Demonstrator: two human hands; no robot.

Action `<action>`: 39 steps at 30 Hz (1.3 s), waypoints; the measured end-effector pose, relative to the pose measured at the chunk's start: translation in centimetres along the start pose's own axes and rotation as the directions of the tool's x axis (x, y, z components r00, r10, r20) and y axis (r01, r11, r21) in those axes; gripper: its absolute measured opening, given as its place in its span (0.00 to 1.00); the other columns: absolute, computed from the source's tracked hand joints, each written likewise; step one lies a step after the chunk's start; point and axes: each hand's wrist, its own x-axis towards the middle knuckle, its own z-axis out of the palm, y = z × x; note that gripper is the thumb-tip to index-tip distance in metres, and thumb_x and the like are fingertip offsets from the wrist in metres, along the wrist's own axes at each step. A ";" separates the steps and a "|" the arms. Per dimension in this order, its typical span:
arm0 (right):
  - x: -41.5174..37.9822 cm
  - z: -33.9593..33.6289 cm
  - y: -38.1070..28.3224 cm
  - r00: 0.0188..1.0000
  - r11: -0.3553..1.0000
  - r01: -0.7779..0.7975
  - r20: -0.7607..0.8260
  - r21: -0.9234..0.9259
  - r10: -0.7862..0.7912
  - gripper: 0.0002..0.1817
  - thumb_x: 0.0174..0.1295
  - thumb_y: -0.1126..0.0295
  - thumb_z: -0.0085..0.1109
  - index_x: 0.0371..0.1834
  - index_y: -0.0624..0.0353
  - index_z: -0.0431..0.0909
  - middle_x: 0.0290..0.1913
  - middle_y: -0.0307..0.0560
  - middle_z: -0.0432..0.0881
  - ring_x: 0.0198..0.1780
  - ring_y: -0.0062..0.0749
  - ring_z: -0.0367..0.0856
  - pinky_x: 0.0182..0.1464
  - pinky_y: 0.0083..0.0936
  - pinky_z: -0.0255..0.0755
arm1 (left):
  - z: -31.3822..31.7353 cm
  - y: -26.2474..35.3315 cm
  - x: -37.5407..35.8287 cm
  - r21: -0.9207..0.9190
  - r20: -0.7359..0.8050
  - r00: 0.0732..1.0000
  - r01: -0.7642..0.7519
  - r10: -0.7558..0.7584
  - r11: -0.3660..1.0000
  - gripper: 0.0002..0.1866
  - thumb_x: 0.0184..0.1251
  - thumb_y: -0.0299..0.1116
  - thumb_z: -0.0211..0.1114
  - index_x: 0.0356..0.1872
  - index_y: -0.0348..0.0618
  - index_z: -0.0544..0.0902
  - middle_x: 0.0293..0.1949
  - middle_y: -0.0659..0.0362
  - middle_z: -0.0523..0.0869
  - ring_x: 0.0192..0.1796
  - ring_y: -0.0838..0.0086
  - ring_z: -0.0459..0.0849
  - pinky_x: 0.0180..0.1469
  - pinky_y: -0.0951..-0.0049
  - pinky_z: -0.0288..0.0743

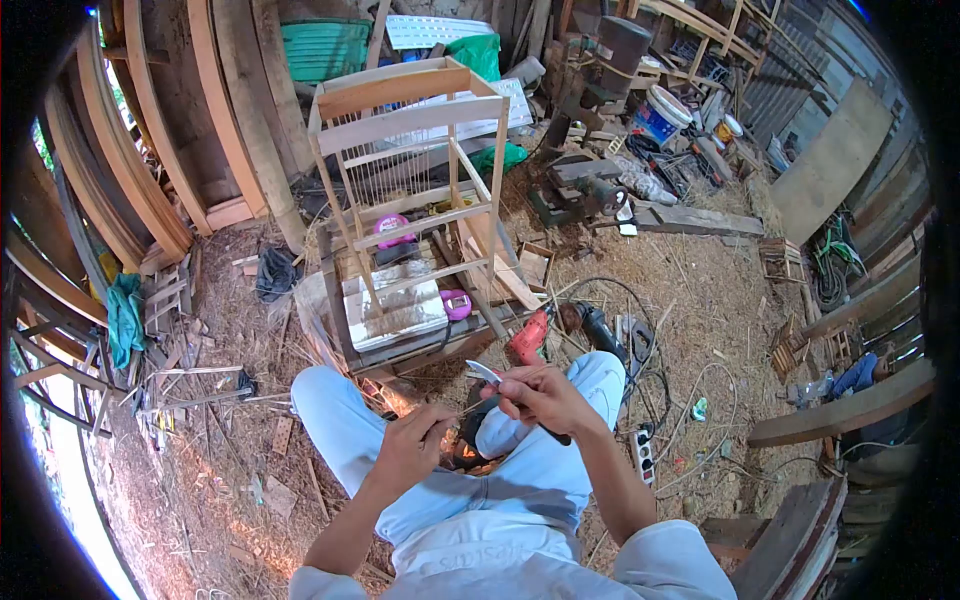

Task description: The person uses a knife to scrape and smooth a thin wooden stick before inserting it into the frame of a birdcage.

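Observation:
My right hand (548,400) is closed around a knife, and its pale blade (482,371) points up and to the left. My left hand (410,442) pinches a thin wooden stick (472,406), which runs across toward my right fingers. Both hands are over my lap, between my bent knees. Just beyond them stands a slatted wooden frame (413,130) with thin upright rods, resting on a low wooden bench. A white-topped board (395,308) lies on the bench, with a purple-pink item (457,304) at its right edge.
A red power drill (531,338) lies by my right knee, with a dark power tool (600,328) beside it. Cables and a power strip (642,457) are on the shaving-covered floor at the right. A metal vise (580,190) stands farther back. Curved planks (225,110) lean at the left.

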 end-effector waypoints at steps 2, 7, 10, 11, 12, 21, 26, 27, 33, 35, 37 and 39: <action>-0.4 0.1 -0.7 0.999 0.993 -0.004 -0.046 -0.114 -0.002 0.13 0.68 0.66 0.50 0.42 0.64 0.81 0.21 0.33 0.73 0.18 0.11 0.60 0.19 0.12 0.52 | -0.2 -0.4 -0.4 -0.024 0.024 0.999 0.026 -0.026 0.999 0.07 0.57 0.18 0.60 0.37 0.37 0.78 0.30 0.51 0.81 0.30 0.61 0.82 0.31 0.68 0.74; -0.6 0.2 -0.6 0.997 0.990 -0.018 -0.080 -0.139 0.007 0.12 0.67 0.67 0.52 0.41 0.64 0.81 0.21 0.33 0.73 0.18 0.11 0.61 0.19 0.12 0.52 | -0.5 -0.5 -0.8 -0.087 0.032 0.995 0.094 -0.092 0.992 0.05 0.59 0.21 0.63 0.37 0.38 0.81 0.27 0.55 0.83 0.26 0.72 0.81 0.30 0.75 0.73; -0.5 -2.4 1.0 0.885 0.957 0.126 -0.407 -0.261 -0.227 0.10 0.64 0.65 0.55 0.38 0.59 0.81 0.22 0.31 0.73 0.17 0.13 0.63 0.18 0.13 0.55 | -1.5 -1.3 -1.4 -0.060 0.049 0.987 0.156 -0.153 0.986 0.09 0.57 0.17 0.60 0.37 0.39 0.80 0.26 0.54 0.82 0.25 0.65 0.81 0.27 0.73 0.72; -0.8 -5.3 0.8 0.748 0.935 0.238 -0.565 -0.262 -0.348 0.09 0.63 0.65 0.56 0.35 0.58 0.80 0.20 0.29 0.70 0.16 0.13 0.61 0.16 0.14 0.53 | -2.6 -2.8 -2.5 -0.065 -0.001 0.974 0.227 -0.227 0.972 0.08 0.57 0.17 0.60 0.37 0.39 0.80 0.26 0.54 0.82 0.25 0.67 0.80 0.27 0.73 0.71; -2.5 -7.2 -1.8 0.763 0.979 0.188 -0.614 -0.084 -0.199 0.10 0.64 0.64 0.54 0.36 0.58 0.80 0.17 0.28 0.65 0.15 0.12 0.59 0.16 0.14 0.50 | -3.6 -3.8 -3.2 -0.066 -0.047 0.953 0.296 -0.299 0.953 0.08 0.58 0.17 0.60 0.37 0.39 0.81 0.25 0.54 0.82 0.24 0.68 0.79 0.27 0.74 0.71; -0.2 0.5 -0.3 0.990 0.993 0.093 -0.109 0.077 -0.085 0.13 0.69 0.68 0.47 0.50 0.60 0.79 0.19 0.30 0.67 0.18 0.11 0.60 0.18 0.12 0.53 | -1.3 -2.7 -1.3 0.005 -0.103 0.981 0.163 -0.162 0.987 0.03 0.60 0.21 0.61 0.35 0.36 0.80 0.21 0.57 0.80 0.24 0.77 0.77 0.27 0.77 0.70; 0.7 -0.2 0.0 0.981 0.997 0.074 -0.177 -0.005 -0.074 0.14 0.70 0.67 0.47 0.47 0.63 0.79 0.19 0.29 0.66 0.18 0.11 0.57 0.18 0.12 0.50 | -1.9 -1.7 -0.8 0.006 -0.031 0.997 0.072 -0.071 0.997 0.05 0.57 0.19 0.61 0.35 0.36 0.80 0.28 0.55 0.83 0.28 0.69 0.81 0.31 0.74 0.73; 0.6 -0.4 -0.1 0.981 0.998 0.064 -0.185 0.017 -0.060 0.14 0.69 0.66 0.47 0.46 0.64 0.80 0.19 0.29 0.66 0.17 0.11 0.57 0.17 0.12 0.49 | -1.8 -1.7 -0.8 0.005 -0.033 0.997 0.074 -0.074 0.997 0.05 0.57 0.19 0.61 0.35 0.36 0.80 0.28 0.55 0.83 0.28 0.69 0.81 0.31 0.74 0.73; 0.2 -2.6 0.2 0.744 0.969 0.145 -0.624 -0.202 -0.241 0.12 0.67 0.65 0.51 0.39 0.63 0.80 0.19 0.30 0.68 0.16 0.11 0.58 0.17 0.12 0.49 | -3.2 -2.1 -1.6 0.018 0.028 0.993 0.111 -0.112 0.994 0.03 0.59 0.22 0.62 0.34 0.37 0.81 0.25 0.56 0.82 0.26 0.72 0.80 0.29 0.75 0.72; -2.8 -9.4 -1.8 0.609 0.935 0.332 -0.730 -0.120 -0.310 0.12 0.65 0.65 0.53 0.40 0.62 0.79 0.18 0.29 0.66 0.15 0.12 0.58 0.16 0.13 0.49 | -5.9 -4.5 -3.3 0.091 -0.054 0.944 0.329 -0.326 0.940 0.04 0.60 0.19 0.60 0.34 0.36 0.80 0.24 0.56 0.82 0.26 0.73 0.81 0.28 0.76 0.71; -3.3 -10.1 -1.9 0.671 0.931 0.364 -0.683 -0.036 -0.289 0.13 0.65 0.64 0.53 0.43 0.62 0.78 0.17 0.29 0.65 0.15 0.12 0.58 0.16 0.13 0.49 | -6.4 -4.6 -3.6 0.049 -0.096 0.937 0.341 -0.336 0.939 0.03 0.60 0.19 0.60 0.34 0.35 0.80 0.24 0.56 0.82 0.26 0.75 0.80 0.27 0.77 0.71; -3.8 -8.4 -2.1 0.800 0.960 0.273 -0.570 0.069 -0.187 0.16 0.65 0.62 0.54 0.49 0.60 0.76 0.17 0.28 0.63 0.15 0.12 0.58 0.16 0.13 0.49 | -5.5 -4.5 -3.5 -0.020 -0.128 0.928 0.349 -0.349 0.937 0.03 0.60 0.19 0.60 0.33 0.35 0.80 0.24 0.56 0.83 0.26 0.77 0.80 0.27 0.77 0.71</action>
